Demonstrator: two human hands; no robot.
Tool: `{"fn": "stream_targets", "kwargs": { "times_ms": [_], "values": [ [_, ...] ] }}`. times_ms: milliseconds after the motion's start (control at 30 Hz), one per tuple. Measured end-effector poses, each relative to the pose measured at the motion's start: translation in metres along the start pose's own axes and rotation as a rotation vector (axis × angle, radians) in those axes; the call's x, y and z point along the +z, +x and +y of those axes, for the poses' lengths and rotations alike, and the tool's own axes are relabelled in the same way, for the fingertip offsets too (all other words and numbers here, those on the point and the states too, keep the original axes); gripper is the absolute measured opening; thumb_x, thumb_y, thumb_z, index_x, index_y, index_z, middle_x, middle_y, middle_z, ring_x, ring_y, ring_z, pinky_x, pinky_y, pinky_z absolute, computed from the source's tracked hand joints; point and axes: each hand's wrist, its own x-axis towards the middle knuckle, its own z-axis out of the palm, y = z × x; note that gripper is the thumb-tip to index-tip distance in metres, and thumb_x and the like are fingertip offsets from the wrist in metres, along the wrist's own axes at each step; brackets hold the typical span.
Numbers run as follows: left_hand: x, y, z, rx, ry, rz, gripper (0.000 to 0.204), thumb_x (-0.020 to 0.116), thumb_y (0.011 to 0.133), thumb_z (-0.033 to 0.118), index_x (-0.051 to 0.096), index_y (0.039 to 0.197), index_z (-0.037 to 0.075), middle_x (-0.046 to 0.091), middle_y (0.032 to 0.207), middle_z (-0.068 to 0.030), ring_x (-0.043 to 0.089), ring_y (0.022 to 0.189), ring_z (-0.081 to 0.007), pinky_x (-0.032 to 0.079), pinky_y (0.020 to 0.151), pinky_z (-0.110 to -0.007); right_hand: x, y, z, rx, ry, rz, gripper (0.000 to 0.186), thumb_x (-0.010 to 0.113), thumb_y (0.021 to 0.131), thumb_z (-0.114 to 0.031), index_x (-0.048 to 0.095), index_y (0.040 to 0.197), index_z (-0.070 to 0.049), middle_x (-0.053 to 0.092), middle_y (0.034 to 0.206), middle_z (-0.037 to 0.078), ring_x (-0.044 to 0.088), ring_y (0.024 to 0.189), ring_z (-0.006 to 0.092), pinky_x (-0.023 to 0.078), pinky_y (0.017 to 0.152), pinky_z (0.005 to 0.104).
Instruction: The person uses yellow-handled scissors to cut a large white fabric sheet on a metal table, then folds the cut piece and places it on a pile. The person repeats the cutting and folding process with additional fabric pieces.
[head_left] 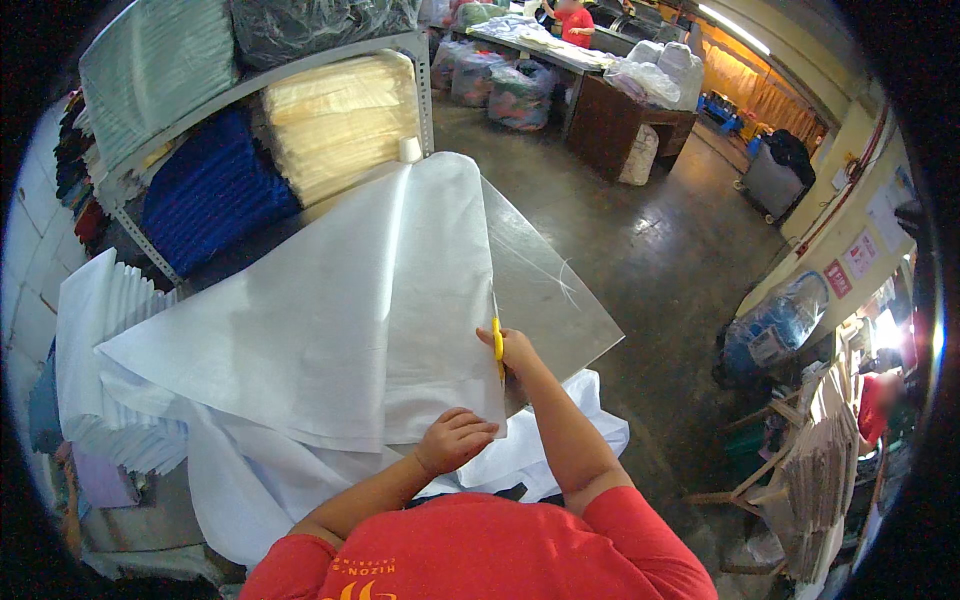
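Note:
A large sheet of white cloth (310,340) lies folded in overlapping layers on a table (555,280) with a smooth grey top. My right hand (512,352) is closed round the yellow handles of a pair of scissors (498,342). Their blades point away from me along the cloth's right edge. Nearer to me, my left hand (457,441) lies on the cloth close to its near right corner, fingers stretched toward the right. A few loose white threads (566,282) lie on the bare tabletop, right of the cloth.
Left of the table stands a pleated stack of white cloth (95,350). A metal shelf (424,95) behind holds blue (215,190) and cream fabric bundles (340,120). Folded boards or cartons (815,470) lean at the right. Another person (574,22) is at a far table.

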Motion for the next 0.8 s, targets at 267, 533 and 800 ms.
{"fn": "stream_targets", "kwargs": {
  "times_ms": [267, 533, 800],
  "values": [
    [0.001, -0.001, -0.001, 0.014, -0.010, -0.006, 0.016, 0.071, 0.076, 0.012, 0.061, 0.088, 0.014, 0.069, 0.101, 0.0019, 0.064, 0.091, -0.0161, 0.048, 0.086, -0.036, -0.003, -0.012, -0.004, -0.001, 0.014, 0.015, 0.072, 0.063, 0.077, -0.064, 0.068, 0.098, 0.004, 0.068, 0.086, 0.017, 0.066, 0.080, 0.0260, 0.050, 0.072, 0.0368],
    [0.000, -0.001, -0.001, 0.002, -0.040, -0.006, 0.015, 0.071, 0.077, 0.012, 0.061, 0.088, 0.013, 0.068, 0.101, 0.0014, 0.064, 0.091, -0.0164, 0.047, 0.087, -0.036, -0.002, -0.015, -0.007, 0.032, 0.114, -0.001, 0.066, 0.065, 0.078, -0.059, 0.068, 0.097, 0.004, 0.068, 0.084, 0.016, 0.066, 0.077, 0.0248, 0.050, 0.071, 0.0356],
    [0.001, 0.000, -0.001, 0.000, -0.072, 0.015, 0.016, 0.071, 0.076, 0.010, 0.061, 0.088, 0.013, 0.069, 0.100, 0.0004, 0.064, 0.090, -0.0177, 0.048, 0.084, -0.036, -0.003, -0.014, -0.007, -0.062, 0.024, 0.050, 0.061, 0.067, 0.079, -0.056, 0.069, 0.095, 0.003, 0.068, 0.081, 0.013, 0.065, 0.074, 0.0224, 0.050, 0.069, 0.0347]
  ]
}}
